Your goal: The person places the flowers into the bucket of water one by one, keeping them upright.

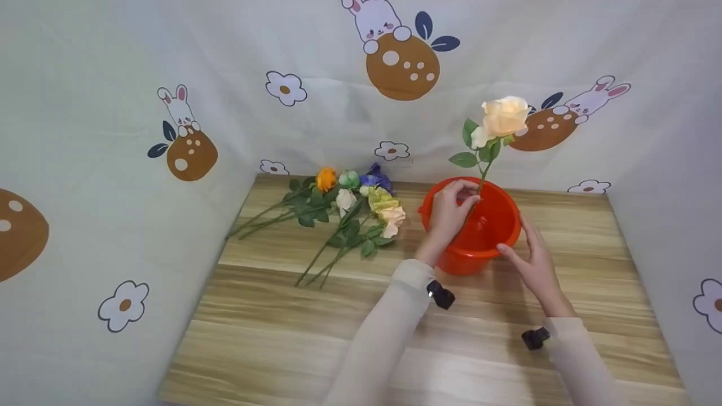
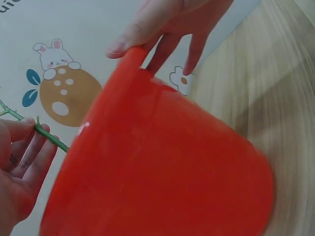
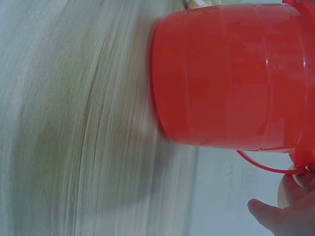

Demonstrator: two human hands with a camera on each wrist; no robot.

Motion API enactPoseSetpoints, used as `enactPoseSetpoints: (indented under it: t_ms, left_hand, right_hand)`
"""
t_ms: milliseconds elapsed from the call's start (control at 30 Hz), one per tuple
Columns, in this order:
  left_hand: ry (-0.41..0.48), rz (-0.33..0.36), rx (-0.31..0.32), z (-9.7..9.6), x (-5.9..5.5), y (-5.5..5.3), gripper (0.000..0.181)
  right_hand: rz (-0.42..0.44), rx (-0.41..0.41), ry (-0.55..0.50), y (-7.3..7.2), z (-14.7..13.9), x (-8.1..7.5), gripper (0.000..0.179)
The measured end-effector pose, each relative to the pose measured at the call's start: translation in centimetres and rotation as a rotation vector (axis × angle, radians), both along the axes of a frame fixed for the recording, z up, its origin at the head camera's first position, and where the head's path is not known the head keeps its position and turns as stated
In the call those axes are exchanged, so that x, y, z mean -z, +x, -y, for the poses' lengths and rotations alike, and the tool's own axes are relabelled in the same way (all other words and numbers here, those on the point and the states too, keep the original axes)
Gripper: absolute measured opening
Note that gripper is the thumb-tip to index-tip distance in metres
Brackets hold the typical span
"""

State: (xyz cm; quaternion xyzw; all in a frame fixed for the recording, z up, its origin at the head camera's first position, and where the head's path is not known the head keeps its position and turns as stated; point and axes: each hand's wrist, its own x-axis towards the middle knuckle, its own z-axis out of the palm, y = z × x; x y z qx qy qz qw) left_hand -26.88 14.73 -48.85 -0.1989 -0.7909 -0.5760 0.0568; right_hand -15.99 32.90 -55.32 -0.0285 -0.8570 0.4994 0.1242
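My left hand [image 1: 454,208] pinches the green stem [image 2: 51,137] of a pale peach rose [image 1: 506,117] between thumb and fingers. The rose stands upright, its bloom high above the red bucket [image 1: 459,262] and its lower stem inside the opening. On the bucket's right side, my right hand [image 1: 533,259] lies against the rim with its fingers spread and fairly straight. The right wrist view shows fingertips of the right hand [image 3: 293,209] by the rim, near the red bucket handle [image 3: 266,168].
Left of the bucket, several artificial flowers lie on the wooden table [image 1: 271,321]: an orange flower [image 1: 326,179], a white rose [image 1: 345,201], a purple flower [image 1: 377,177] and a peach flower [image 1: 392,219] among them. A printed cloth [image 1: 333,124] hangs close behind.
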Motion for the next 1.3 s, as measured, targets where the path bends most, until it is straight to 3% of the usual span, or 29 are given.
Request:
enactPoseSetpoints:
  t_ms: [367, 867, 1033, 1300]
  left_hand:
    - [-0.079, 0.196, 0.031, -0.7, 1.3, -0.1, 0.017]
    - [-0.245, 0.206, -0.006, -0.9, 1.3, -0.1, 0.013]
    - [-0.264, 0.191, 0.002, -0.8, 1.2, 0.0, 0.01]
    - [-0.222, 0.246, 0.029, -0.7, 1.1, 0.1, 0.012]
  right_hand:
    - [0.008, -0.005, -0.028, 0.2, 0.1, -0.1, 0.083]
    - [0.016, -0.018, -0.028, 0.1, 0.2, -0.3, 0.083]
    - [-0.004, -0.015, -0.032, 0.2, 0.6, -0.9, 0.082]
    - [0.009, -0.006, -0.039, 0.1, 0.4, -0.3, 0.083]
